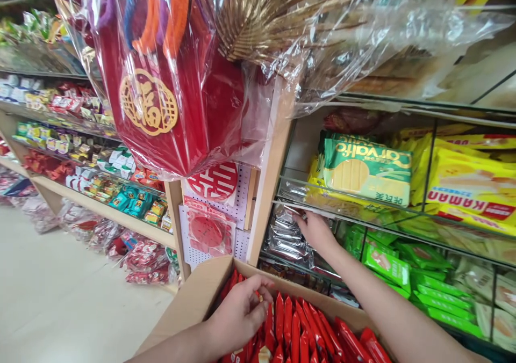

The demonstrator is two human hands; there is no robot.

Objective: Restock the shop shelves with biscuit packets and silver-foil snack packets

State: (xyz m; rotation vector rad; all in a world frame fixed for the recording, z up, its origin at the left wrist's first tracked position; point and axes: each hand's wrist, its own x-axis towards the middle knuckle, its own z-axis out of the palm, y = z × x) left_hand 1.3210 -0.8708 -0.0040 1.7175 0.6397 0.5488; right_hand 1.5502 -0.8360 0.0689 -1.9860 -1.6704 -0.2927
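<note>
Reaching down into the cardboard box [189, 304] at the near edge of the scene, the left hand [239, 312] lies curled over the tops of the red packets [306, 331] that stand on edge in tight rows inside it. Its fingers bend over the far-left end of the rows and touch the packets, but whether any one packet is truly pinched between them cannot be told from this angle.

Farther off and to the right, the right hand [316, 231] stretches to the wire shelf [363, 194], fingers loosely spread and holding nothing. Its fingertips touch the silver foil packets [288, 239] piled at the left end of the lower tier, just beside the pale wooden upright [268, 191].

On the tier above sit green cracker packs [366, 169], with yellow packs [471, 186] to their right. Bright green packets [407, 269] fill the lower tier right of the forearm.

Above everything hangs a red ornament [161, 94] with a gold emblem, wrapped in clear plastic together with gold fan-like leaves [266, 14]. Below it, on a white pegboard panel, hang red paper cut-outs [213, 202]. To the far left, long wooden shelves [92, 204] carry rows of small boxed and bagged goods, and bags of red sweets [145, 258] lie along the pale floor [60, 298].
</note>
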